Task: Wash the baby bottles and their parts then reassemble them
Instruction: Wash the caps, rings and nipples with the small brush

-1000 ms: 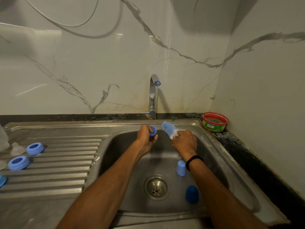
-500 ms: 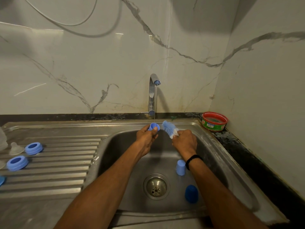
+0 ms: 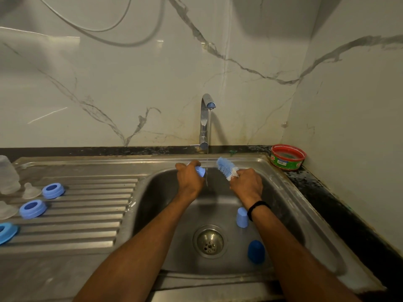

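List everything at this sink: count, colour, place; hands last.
basin: one, steel, centre.
tap: one, silver, behind basin, running.
rings: three, blue, on drainboard.
teats: two, clear, beside rings.
bottle: one, clear, far left.
caps: two, light and dark blue, in basin.
tub: one, red and green, far right.
brush: one, blue, over basin.
held cap: one, blue, over basin.
wristband: one, black, right wrist.
left hand: one, grip on held cap.
right hand: one, grip on brush.
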Demonstrator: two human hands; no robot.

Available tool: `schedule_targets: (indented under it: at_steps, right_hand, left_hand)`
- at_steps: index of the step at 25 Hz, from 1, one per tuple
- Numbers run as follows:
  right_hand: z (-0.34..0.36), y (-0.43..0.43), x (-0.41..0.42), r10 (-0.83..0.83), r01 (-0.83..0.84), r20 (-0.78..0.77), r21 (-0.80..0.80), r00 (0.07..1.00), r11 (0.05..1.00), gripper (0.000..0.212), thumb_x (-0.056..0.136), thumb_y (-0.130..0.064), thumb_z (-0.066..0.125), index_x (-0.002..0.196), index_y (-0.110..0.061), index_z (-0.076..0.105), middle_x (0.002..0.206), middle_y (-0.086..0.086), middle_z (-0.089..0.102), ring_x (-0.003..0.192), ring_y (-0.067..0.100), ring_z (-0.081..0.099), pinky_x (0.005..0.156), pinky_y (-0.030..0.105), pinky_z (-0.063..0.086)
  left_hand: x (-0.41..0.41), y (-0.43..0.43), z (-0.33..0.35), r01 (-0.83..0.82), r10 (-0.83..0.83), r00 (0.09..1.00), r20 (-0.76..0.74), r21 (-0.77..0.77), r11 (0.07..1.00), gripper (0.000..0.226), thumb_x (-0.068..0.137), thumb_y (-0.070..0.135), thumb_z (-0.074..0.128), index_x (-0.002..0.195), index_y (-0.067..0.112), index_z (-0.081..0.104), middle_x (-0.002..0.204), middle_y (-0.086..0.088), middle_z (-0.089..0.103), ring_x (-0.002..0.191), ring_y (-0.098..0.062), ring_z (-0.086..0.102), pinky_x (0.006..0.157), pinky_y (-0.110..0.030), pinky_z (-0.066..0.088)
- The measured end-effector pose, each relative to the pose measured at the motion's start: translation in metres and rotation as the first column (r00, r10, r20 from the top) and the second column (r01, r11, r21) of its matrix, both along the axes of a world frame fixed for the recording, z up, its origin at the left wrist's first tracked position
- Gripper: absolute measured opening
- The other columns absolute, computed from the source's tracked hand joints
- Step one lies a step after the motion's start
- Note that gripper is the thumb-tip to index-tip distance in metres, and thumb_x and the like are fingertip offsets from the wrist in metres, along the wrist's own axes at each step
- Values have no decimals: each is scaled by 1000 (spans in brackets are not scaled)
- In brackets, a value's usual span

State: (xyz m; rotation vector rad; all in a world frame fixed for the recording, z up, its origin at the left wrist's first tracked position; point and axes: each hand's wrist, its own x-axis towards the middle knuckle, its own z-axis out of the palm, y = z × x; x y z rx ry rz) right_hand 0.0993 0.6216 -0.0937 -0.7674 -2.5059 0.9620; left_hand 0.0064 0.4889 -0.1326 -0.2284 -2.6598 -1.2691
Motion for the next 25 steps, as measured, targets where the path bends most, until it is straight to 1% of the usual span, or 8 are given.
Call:
schedule_targets:
  at_steps: [3,6,8,11,14,18,22,25]
  right_hand:
    - [-1,-4,2,3,-3,14,10,1000,1000,32,94,-25,64,119,-6,66,110,13,69,98,25,66,63,22,40]
    - [-3,-11,7,10,-13,45,83,999,996,32,92,-23,67,118,-5,63,113,14,67,103,29,65,74,30,52]
    - [-5,-18,12,51,-63,87,152,995,986,29,90,-19,68,115,-6,62,113,14,67,104,30,64,80,35,53]
    - [-8,-31,18,136,-160,127,202,983,966,26,90,-18,64,114,-7,62,113,13,66,104,32,63,79,36,51]
    - [-6,-40,24,171,-193,113,218,979,957,27,91,-20,64,115,-8,62,113,14,66,104,33,63,80,37,51]
    - [3,-51,30,237,-257,103,282,966,924,25,91,-22,64,113,-10,64,110,13,67,99,31,65,77,37,50]
    - [16,-68,35,291,-292,52,309,955,905,25,91,-20,64,113,-8,66,109,15,67,99,34,65,82,40,53]
    - [23,-85,37,337,-326,32,345,941,880,24,90,-18,62,111,-6,67,110,19,67,103,39,63,84,43,51]
  left_hand:
    - [3,-11,5,-6,4,1000,-11,-225,974,45,86,16,78,127,16,60,135,-14,49,116,-28,54,96,-32,49]
    - [9,-24,9,26,-2,997,82,-292,956,57,81,25,83,132,21,57,141,-14,43,121,-32,52,100,-39,48]
    - [15,-33,10,41,-11,995,95,-318,947,56,85,30,79,135,22,56,143,-16,43,125,-33,50,102,-39,46]
    - [33,-41,12,17,7,997,79,-301,953,56,95,27,68,147,22,47,149,-20,36,129,-34,48,107,-37,42]
    - [56,-49,19,-2,16,997,71,-197,980,72,91,20,73,153,21,36,152,-20,34,133,-34,47,108,-38,42]
    - [81,-70,32,-118,121,993,16,-98,988,61,82,19,81,134,12,49,132,-18,53,119,-32,56,98,-38,47]
    - [109,-97,41,-95,87,995,-55,-171,981,50,82,17,76,131,16,64,124,-16,63,117,-32,58,99,-37,46]
    - [131,-115,49,-62,44,994,-104,-182,981,50,82,14,74,132,19,66,121,-17,65,111,-32,62,100,-36,48]
